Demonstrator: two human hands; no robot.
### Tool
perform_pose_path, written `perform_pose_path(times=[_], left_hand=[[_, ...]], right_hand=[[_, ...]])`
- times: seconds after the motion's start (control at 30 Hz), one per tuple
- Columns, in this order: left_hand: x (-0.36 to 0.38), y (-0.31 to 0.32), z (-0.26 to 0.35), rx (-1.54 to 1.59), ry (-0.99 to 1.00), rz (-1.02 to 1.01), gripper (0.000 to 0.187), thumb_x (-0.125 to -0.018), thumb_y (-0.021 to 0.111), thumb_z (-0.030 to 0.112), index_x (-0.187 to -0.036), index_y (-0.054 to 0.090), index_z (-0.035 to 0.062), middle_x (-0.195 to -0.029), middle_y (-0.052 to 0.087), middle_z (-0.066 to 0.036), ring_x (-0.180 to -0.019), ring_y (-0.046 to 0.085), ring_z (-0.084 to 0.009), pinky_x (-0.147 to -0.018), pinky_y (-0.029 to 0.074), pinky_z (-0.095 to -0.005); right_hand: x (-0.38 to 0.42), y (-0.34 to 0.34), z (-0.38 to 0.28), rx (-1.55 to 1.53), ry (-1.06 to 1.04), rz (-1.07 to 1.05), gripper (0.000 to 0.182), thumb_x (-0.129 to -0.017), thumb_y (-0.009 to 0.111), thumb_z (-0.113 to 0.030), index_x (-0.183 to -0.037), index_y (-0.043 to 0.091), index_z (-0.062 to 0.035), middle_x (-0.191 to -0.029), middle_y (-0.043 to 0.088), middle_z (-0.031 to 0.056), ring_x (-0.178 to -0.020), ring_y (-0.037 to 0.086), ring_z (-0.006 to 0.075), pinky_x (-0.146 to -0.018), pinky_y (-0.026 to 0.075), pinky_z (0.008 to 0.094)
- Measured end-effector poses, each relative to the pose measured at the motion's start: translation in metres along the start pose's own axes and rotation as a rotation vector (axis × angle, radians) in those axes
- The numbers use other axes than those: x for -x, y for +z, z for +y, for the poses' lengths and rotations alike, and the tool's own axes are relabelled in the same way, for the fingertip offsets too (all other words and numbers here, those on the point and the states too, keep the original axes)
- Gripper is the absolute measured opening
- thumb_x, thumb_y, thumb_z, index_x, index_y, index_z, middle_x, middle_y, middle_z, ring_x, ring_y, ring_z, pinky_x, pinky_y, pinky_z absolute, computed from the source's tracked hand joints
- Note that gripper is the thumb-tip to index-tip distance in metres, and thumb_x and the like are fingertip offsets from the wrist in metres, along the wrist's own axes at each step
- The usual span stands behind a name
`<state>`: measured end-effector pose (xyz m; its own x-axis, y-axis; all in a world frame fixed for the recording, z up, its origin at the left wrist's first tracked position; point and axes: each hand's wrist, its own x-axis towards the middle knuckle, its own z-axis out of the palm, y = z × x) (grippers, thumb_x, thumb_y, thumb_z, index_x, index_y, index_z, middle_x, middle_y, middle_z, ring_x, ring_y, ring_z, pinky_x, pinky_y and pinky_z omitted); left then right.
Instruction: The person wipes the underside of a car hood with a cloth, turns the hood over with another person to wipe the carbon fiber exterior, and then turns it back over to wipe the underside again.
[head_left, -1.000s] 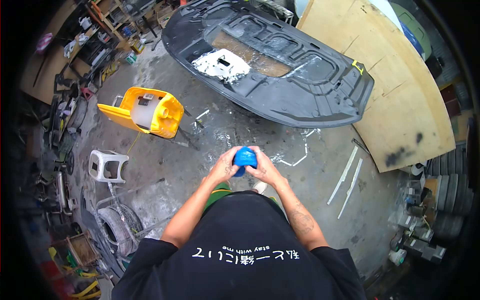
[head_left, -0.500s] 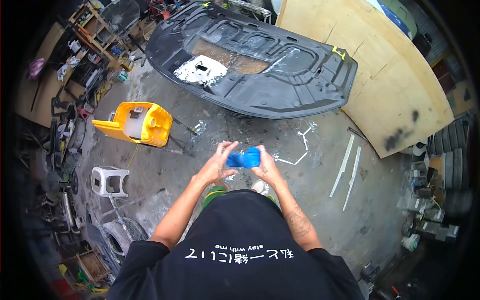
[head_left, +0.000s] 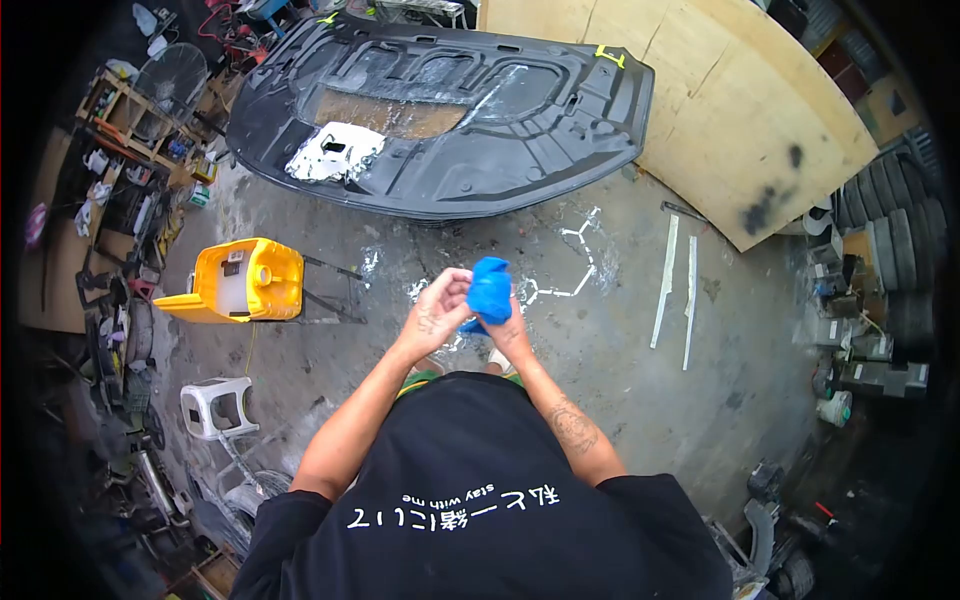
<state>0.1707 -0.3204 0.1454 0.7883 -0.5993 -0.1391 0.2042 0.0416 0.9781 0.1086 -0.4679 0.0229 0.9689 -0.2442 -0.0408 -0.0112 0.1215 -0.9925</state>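
A crumpled blue cloth (head_left: 490, 291) is held up in front of my body, at the middle of the view. My right hand (head_left: 507, 325) grips it from below and from the right, and the cloth hides most of its fingers. On the left side, my left hand (head_left: 437, 308) has bent fingers whose tips meet the cloth's edge. A loose blue end hangs down between the two palms. Beyond my hands, a black car hood (head_left: 520, 180) lies with its ribbed underside up, and a white patch (head_left: 335, 152) covers part of its left side.
A cut-open yellow jerrycan (head_left: 272, 284) rests on a dark metal stand to the left. Nearer is a white plastic stool (head_left: 217, 408). Two pale strips (head_left: 691, 300) lie on the floor at right. A large wooden board (head_left: 740, 120) stands beyond. Clutter lines both sides.
The blue cloth, stretched sideways between my hands before, is now bunched upright over my right hand. My left fingers have closed in from a wider spread. The view has shifted right.
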Motion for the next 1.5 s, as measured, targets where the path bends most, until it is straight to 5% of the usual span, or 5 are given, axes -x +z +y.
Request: perform_pose_path(times=[0.3,0.5,0.9,1.3,1.5], left_hand=[[0.034,-0.046,-0.036,0.529,-0.063,0.258,0.04,-0.092,0.062,0.002,-0.128,0.045,0.0054,-0.122,0.061,-0.011,-0.112,0.061,-0.0231,-0.094,0.054,-0.0399],[0.039,-0.024,-0.035,0.449,-0.084,0.2,0.047,-0.089,0.066,0.002,-0.128,0.041,0.0118,-0.123,0.06,-0.008,-0.113,0.059,-0.021,-0.091,0.05,-0.0394],[0.036,-0.041,-0.02,0.707,-0.634,0.287,0.072,-0.097,0.05,0.055,-0.138,0.039,-0.0027,-0.138,0.051,-0.021,-0.127,0.054,-0.0385,-0.1,0.048,-0.052],[-0.047,0.036,0.057,0.828,0.04,0.319,0.036,-0.098,0.061,0.041,-0.087,0.055,0.0082,-0.094,0.061,-0.006,-0.091,0.061,-0.0198,-0.084,0.05,-0.0359],[-0.033,0.074,0.11,-0.033,0.688,0.197,0.027,-0.1,0.059,0.023,-0.081,0.055,0.0049,-0.097,0.071,-0.012,-0.109,0.063,-0.0254,-0.101,0.045,-0.0424]], right_hand=[[-0.01,-0.044,-0.042,-0.484,0.405,-0.437,0.062,-0.083,0.078,-0.018,-0.136,0.049,-0.0011,-0.115,0.063,0.0079,-0.102,0.062,0.0154,-0.088,0.053,0.0313],[-0.01,-0.002,-0.014,-1.163,0.616,0.067,0.055,-0.085,0.076,-0.044,-0.12,0.059,-0.0056,-0.11,0.067,0.0087,-0.101,0.063,0.0201,-0.088,0.054,0.0367],[-0.024,0.027,-0.1,0.135,0.007,0.011,0.039,-0.078,0.082,-0.024,-0.101,0.055,-0.0066,-0.088,0.062,0.0043,-0.084,0.06,0.0133,-0.076,0.052,0.0321],[-0.035,0.028,-0.178,-0.627,-0.185,0.297,0.027,-0.085,0.068,-0.005,-0.107,0.052,-0.0067,-0.093,0.061,0.0074,-0.087,0.063,0.016,-0.086,0.052,0.0327],[-0.041,0.0,-0.198,-1.226,0.12,0.302,0.015,-0.087,0.064,-0.018,-0.096,0.056,-0.0095,-0.085,0.063,0.0059,-0.102,0.064,0.0225,-0.1,0.049,0.0436]])
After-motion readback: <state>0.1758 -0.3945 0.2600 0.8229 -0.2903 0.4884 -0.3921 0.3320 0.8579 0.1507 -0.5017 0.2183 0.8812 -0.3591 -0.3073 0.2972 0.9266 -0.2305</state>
